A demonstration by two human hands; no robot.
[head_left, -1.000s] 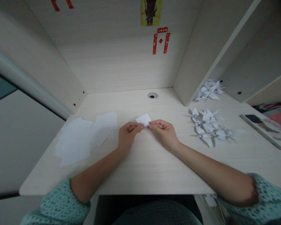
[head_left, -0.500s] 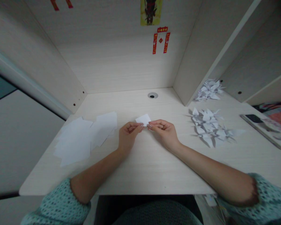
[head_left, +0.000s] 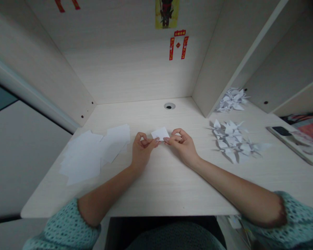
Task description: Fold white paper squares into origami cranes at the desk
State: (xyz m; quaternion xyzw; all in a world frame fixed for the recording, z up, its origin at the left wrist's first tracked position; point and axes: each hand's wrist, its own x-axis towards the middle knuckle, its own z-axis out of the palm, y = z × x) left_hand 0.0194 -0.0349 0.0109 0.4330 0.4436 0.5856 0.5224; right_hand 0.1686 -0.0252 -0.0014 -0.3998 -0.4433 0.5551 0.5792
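Left fingers (head_left: 154, 141) and right fingers (head_left: 173, 140) pinch the paper's (head_left: 160, 133) near edge, open desk (head_left: 161, 184) around.

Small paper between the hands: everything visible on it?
The small paper is plain white, flat-looking, straight-edged and slightly turned, around the middle of the desk. Fingertips of the left hand and right hand grip its near edge, partly covering it. Creases, layers and whether it rests flat can't be made out.

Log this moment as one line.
left hand: holds small white paper piece | right hand: holds same piece | left: flat white paper sheets | right: white folded-paper figures
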